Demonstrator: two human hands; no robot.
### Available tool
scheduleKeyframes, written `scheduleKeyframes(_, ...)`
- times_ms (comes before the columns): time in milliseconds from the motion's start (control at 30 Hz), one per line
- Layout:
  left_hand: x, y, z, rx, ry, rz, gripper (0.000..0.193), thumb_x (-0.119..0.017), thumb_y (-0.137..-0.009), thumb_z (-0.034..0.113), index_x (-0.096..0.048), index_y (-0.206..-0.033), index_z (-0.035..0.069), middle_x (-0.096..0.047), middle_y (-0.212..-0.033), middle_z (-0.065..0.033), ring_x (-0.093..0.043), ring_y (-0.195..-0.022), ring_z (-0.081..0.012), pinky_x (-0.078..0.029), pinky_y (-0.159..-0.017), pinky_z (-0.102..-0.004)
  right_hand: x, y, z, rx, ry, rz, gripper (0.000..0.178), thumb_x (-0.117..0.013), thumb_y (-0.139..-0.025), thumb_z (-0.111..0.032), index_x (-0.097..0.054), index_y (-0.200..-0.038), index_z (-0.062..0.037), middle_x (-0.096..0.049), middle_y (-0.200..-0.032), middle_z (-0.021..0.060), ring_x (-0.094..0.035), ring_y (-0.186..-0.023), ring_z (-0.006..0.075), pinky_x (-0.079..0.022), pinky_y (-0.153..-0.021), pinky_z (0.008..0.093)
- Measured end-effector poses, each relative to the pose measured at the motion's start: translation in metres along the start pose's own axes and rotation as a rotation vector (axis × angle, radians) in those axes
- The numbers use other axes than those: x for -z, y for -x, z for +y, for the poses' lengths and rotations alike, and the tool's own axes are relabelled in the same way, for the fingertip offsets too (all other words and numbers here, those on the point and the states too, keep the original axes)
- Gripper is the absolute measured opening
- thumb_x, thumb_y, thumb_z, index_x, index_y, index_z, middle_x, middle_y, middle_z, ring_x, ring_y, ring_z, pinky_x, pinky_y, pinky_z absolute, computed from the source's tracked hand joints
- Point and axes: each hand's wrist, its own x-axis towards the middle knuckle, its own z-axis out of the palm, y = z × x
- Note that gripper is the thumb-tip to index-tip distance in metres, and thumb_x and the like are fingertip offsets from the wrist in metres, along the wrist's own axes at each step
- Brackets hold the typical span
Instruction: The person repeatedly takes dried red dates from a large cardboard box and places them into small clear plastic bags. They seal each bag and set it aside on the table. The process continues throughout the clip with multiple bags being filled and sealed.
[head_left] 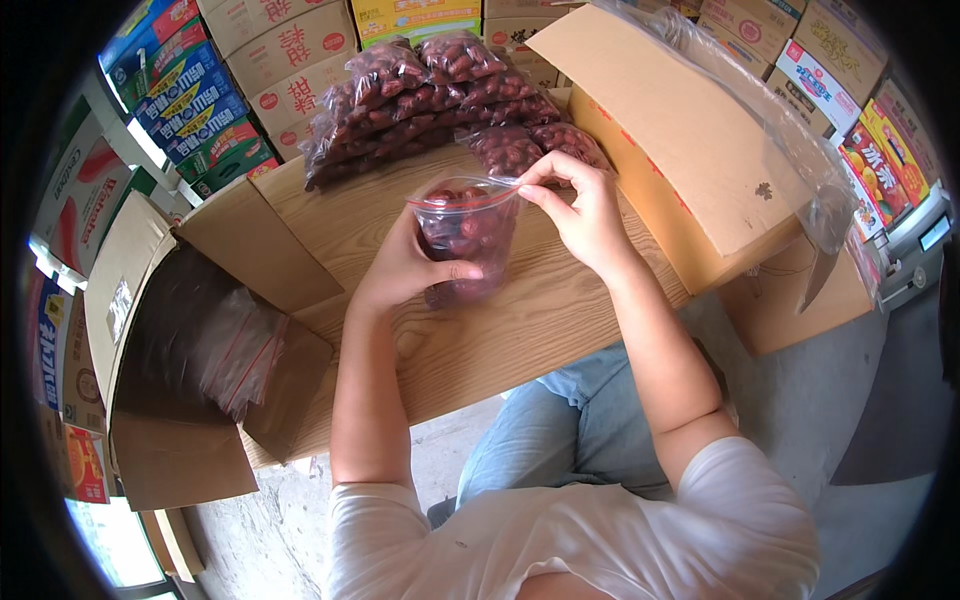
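Note:
A clear zip bag (468,235) full of dark red dates stands upright over the wooden table (450,350), its red-lined zip strip at the top. My left hand (400,265) is wrapped round the bag's left side, thumb pressed across its front. With thumb and forefinger, my right hand (565,195) pinches the right end of the zip edge. Behind the held bag, several filled bags of dates (430,95) are piled at the table's far side.
An open carton (180,400) on the left holds flat empty zip bags (245,350). To the right stands a large open carton (680,130) with clear plastic sheeting (800,150) over its edge. Stacked cartons (290,60) line the back and sides.

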Motion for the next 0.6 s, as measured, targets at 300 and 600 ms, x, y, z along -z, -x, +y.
scheduleKeyframes(300,0.005,-0.002,-0.002,-0.068,-0.127,0.061,0.082,-0.093,-0.055,0.015,-0.053,-0.126,-0.001,-0.062,-0.119,-0.0079,-0.058,-0.111,-0.0166,-0.046,-0.096,-0.0329,0.003,0.000,-0.008,0.129,-0.024,0.087,0.005,-0.068,-0.081,0.002,-0.063,-0.083,0.0020,-0.068,-0.081,0.0095,-0.066,-0.076,0.0160,-0.051,-0.070,0.0284)
scheduleKeyframes(600,0.002,-0.002,-0.011,-0.073,-0.013,0.020,0.067,-0.084,-0.070,0.022,-0.055,-0.125,-0.004,-0.062,-0.121,-0.0122,-0.057,-0.114,-0.0207,-0.041,-0.101,-0.0348,0.008,0.005,-0.001,-0.026,-0.016,0.010,0.006,-0.068,-0.079,0.002,-0.064,-0.082,0.0005,-0.068,-0.081,0.0095,-0.066,-0.080,0.0193,-0.049,-0.073,0.0297)
